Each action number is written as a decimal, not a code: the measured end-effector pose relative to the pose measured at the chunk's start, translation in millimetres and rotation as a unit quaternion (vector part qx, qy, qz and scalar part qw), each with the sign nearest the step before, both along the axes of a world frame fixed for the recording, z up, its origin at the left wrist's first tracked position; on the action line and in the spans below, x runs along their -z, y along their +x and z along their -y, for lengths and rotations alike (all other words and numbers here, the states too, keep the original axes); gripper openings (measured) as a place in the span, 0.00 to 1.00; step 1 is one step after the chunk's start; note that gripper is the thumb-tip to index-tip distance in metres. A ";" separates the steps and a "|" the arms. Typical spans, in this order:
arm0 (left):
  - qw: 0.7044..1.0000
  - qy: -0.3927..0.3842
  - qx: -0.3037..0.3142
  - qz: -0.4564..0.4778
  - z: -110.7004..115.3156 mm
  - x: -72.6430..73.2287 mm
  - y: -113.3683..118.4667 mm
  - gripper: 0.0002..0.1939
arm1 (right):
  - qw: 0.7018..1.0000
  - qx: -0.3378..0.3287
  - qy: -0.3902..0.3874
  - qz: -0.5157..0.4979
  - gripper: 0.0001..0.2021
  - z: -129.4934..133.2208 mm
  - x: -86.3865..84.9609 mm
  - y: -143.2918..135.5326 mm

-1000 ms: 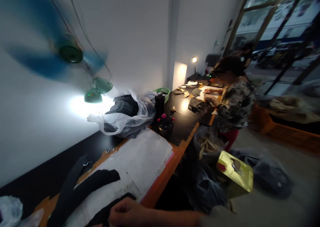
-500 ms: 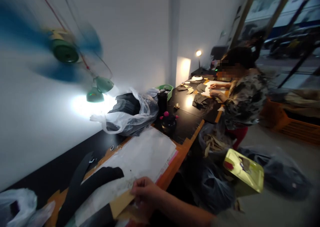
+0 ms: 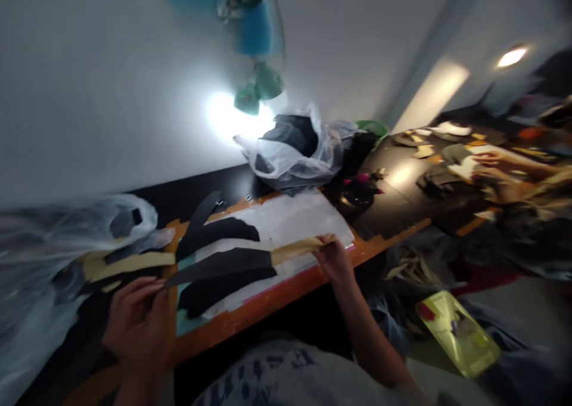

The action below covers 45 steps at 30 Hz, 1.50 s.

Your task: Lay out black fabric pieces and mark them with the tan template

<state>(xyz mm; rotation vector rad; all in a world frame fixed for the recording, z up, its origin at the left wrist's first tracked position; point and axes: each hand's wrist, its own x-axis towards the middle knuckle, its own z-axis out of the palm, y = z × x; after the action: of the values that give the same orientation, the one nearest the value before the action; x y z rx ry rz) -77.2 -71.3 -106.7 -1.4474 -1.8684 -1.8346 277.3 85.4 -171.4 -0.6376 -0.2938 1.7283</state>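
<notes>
A long black-and-tan strip [image 3: 230, 264], perhaps fabric or leather, stretches between my two hands over the bench. My left hand [image 3: 136, 319] pinches its dark, pointed left end. At the other end, my right hand [image 3: 334, 258] has its fingers closed on the tan tail [image 3: 292, 251]. Beneath the strip lies a white sheet [image 3: 308, 212]. A curved black piece [image 3: 232, 230] rests beyond the strip, and another black piece [image 3: 223, 296] lies on the near side. Left of them are tan strips [image 3: 129, 266], close to my left hand.
A clear plastic bag [image 3: 290, 167] of dark pieces stands by the wall, beside a black pot with pink knobs [image 3: 361, 190]. A fan [image 3: 254, 27] and lamps [image 3: 248, 99] hang above. Co-worker's hands [image 3: 496, 167] are at right; a yellow tin [image 3: 460, 334] stands below.
The view has swung left, bringing my left hand into sight on the dark end of the strip. My right hand still grips the tan end, and the strip now spans both hands.
</notes>
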 end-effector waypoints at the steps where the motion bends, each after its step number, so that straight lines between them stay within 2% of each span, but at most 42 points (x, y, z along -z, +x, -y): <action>1: 1.000 0.008 -0.012 -0.009 0.1 4.8 -4.1 0.06 | 1.000 0.016 0.001 -0.003 0.14 -2.7 -1.7 6.3; 5: 0.999 0.022 -0.031 0.024 -0.8 12.0 -16.6 0.07 | 0.995 0.090 0.019 0.032 0.21 -10.7 -13.2 31.8; 8: 0.999 0.023 -0.036 -0.007 -1.2 5.1 -17.5 0.05 | 0.986 0.082 0.040 0.139 0.22 -8.9 -26.4 34.5; 10: 0.997 0.030 -0.021 -0.066 -3.2 -1.0 -11.5 0.04 | 0.973 0.029 0.066 0.218 0.22 -1.1 -35.2 20.4; 12: 0.992 0.027 0.014 -0.125 -7.9 -5.1 1.5 0.06 | 0.946 -0.058 0.107 0.300 0.22 12.1 -43.3 -4.0; 15: 0.976 -0.022 0.086 -0.200 -17.8 -3.2 33.5 0.07 | 0.865 -0.189 0.195 0.422 0.19 35.6 -53.7 -42.2; 17: 0.960 -0.059 0.128 -0.244 -23.6 4.1 57.9 0.08 | 0.817 -0.234 0.239 0.470 0.20 47.5 -58.5 -57.9; 18: 0.952 -0.074 0.146 -0.259 -25.5 9.1 69.2 0.09 | 0.805 -0.240 0.250 0.481 0.21 51.2 -59.8 -61.7; 21: 0.938 -0.110 0.194 -0.265 -27.1 25.7 95.1 0.10 | 0.793 -0.245 0.249 0.499 0.25 54.4 -59.1 -60.5; 24: 0.926 -0.129 0.245 -0.257 -25.9 37.2 110.2 0.09 | 0.787 -0.257 0.227 0.513 0.27 52.7 -53.7 -52.2; 28: 0.931 -0.094 0.254 -0.246 -26.9 42.9 123.9 0.09 | 0.777 -0.293 0.185 0.526 0.25 51.2 -45.1 -44.2; 30: 0.926 -0.064 0.254 -0.271 -26.9 45.9 128.2 0.09 | 0.774 -0.301 0.177 0.529 0.24 50.3 -40.9 -40.8; 34: 0.902 -0.039 0.271 -0.334 -17.5 60.8 123.0 0.16 | 0.768 -0.314 0.182 0.528 0.19 48.6 -34.5 -32.0; 37: 0.924 -0.071 0.244 -0.286 -2.0 78.2 102.6 0.21 | 0.756 -0.300 0.199 0.547 0.16 48.0 -32.9 -24.3; 39: 0.942 -0.120 0.201 -0.242 8.9 88.8 83.9 0.20 | 0.744 -0.278 0.220 0.567 0.15 48.1 -32.9 -18.9; 41: 0.945 -0.186 0.156 -0.219 18.3 96.4 66.7 0.16 | 0.740 -0.270 0.238 0.568 0.16 48.6 -33.1 -13.3; 43: 0.938 -0.253 0.125 -0.199 25.6 100.5 55.7 0.11 | 0.743 -0.277 0.252 0.555 0.18 49.7 -32.6 -8.3; 45: 0.924 -0.304 0.138 -0.187 30.8 102.6 52.8 0.12 | 0.745 -0.287 0.259 0.544 0.18 51.2 -31.8 -4.5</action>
<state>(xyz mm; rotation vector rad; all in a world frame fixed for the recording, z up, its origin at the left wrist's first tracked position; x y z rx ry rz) -24.5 -102.2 -209.3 -2.1654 -2.2013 -0.9563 272.7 34.2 -139.6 -1.1487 -1.8952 1.4923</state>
